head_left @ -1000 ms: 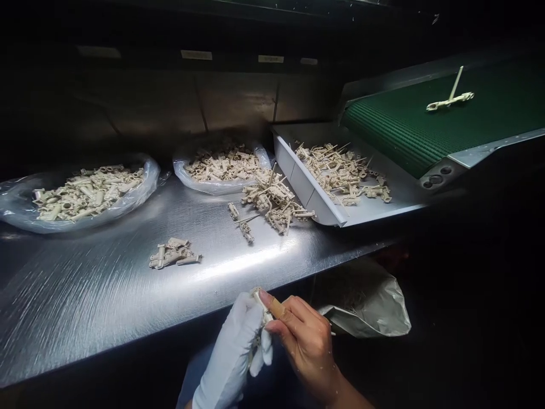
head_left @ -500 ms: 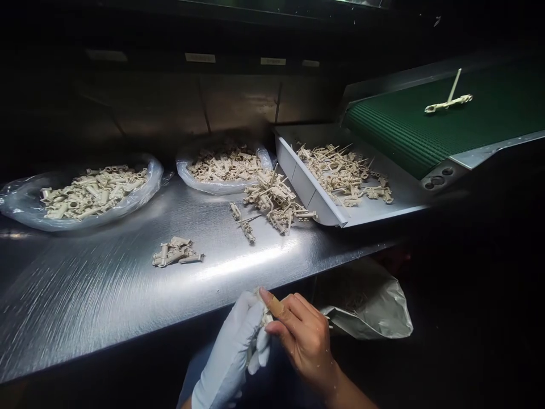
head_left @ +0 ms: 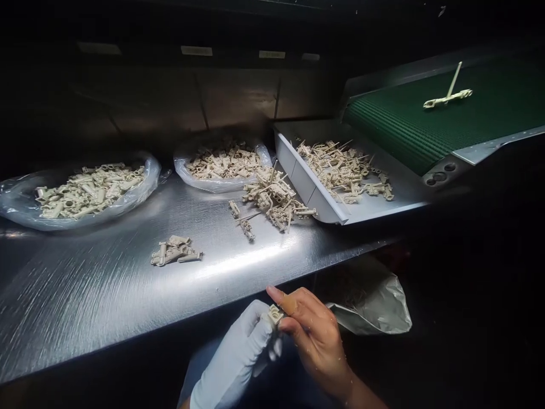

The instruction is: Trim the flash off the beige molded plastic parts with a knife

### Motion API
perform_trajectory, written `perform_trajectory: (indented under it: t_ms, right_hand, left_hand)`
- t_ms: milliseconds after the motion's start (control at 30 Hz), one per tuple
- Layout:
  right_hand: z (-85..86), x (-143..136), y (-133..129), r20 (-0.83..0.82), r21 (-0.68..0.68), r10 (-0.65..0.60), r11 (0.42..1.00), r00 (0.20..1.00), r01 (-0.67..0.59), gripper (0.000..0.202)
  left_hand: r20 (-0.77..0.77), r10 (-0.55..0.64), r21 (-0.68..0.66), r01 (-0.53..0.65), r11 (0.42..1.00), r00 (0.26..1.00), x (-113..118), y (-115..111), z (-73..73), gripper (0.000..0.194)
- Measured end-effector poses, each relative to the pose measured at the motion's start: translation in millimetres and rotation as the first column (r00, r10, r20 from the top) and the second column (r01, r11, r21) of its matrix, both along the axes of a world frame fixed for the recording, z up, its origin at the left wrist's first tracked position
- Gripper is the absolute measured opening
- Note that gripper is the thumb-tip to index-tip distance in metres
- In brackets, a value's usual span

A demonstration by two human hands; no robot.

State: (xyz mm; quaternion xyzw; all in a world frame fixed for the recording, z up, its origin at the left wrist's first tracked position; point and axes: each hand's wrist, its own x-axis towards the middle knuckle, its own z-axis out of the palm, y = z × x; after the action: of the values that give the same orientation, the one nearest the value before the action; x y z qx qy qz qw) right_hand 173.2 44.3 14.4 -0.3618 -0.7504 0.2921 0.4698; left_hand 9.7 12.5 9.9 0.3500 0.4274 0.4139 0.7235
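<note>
My left hand [head_left: 242,346], in a white glove, is closed around a small beige plastic part [head_left: 275,314] just in front of the table edge. My bare right hand [head_left: 317,335] pinches the same part from the right, its thumb against it and a tan strip wrapped around the index finger. Much of the part is hidden by the fingers. Beyond my hands, a small group of beige plastic pieces [head_left: 176,251] lies on the metal table [head_left: 119,301]. A heap of parts with thin sprues [head_left: 272,196] sits farther back.
Two clear plastic bags [head_left: 155,176] of beige pieces stand open at the back left. A grey tray [head_left: 313,182] holds more parts below a green conveyor belt [head_left: 400,125], which carries one sprued part [head_left: 448,99]. An open silvery bag [head_left: 395,307] sits below the table edge.
Both hands have shifted slightly right. The right index finger has lifted, and more of the plastic part now shows between the hands. The view has tilted a little.
</note>
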Motion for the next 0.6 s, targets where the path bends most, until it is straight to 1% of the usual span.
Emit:
perform_trajectory:
  t_ms: [100,167,233,300,433,533,600]
  right_hand:
    - [0.9,-2,-1,-0.017,0.009,-0.015,1.0,1.0,0.015,0.037]
    - [1.4,-2,-2,-0.01,0.016,-0.035,0.999,0.999,0.035,0.036]
    - [1.7,-2,-2,0.008,0.031,-0.059,0.998,0.998,0.059,0.035]
    - [1.9,-2,-2,0.033,0.057,-0.077,0.996,0.997,0.075,0.034]
    - [1.7,0,-2,0.105,0.137,-0.127,0.984,0.986,0.112,0.037]
    - [2.5,1,-2,0.17,0.226,-0.178,0.964,0.969,0.137,0.04]
    - [3.6,2,-2,0.204,0.27,-0.188,0.954,0.961,0.13,0.04]
  left_hand:
    - [0.003,-0.028,0.007,0.028,1.0,1.0,1,-1,0.3,0.046]
    - [-0.007,-0.008,0.02,0.008,1.0,1.0,2,-2,-0.3,0.047]
    - [-0.026,0.033,0.046,-0.032,0.998,0.999,4,-2,-1.1,0.046]
    - [-0.074,0.1,0.072,-0.094,0.993,0.992,5,-4,-1.3,0.044]
    - [-0.173,0.225,0.094,-0.212,0.973,0.959,8,-9,-1.5,0.042]
    - [-0.202,0.275,0.112,-0.256,0.96,0.94,9,-13,-3.4,0.043]
    - [-0.236,0.297,0.126,-0.274,0.953,0.925,8,-14,-4.8,0.044]
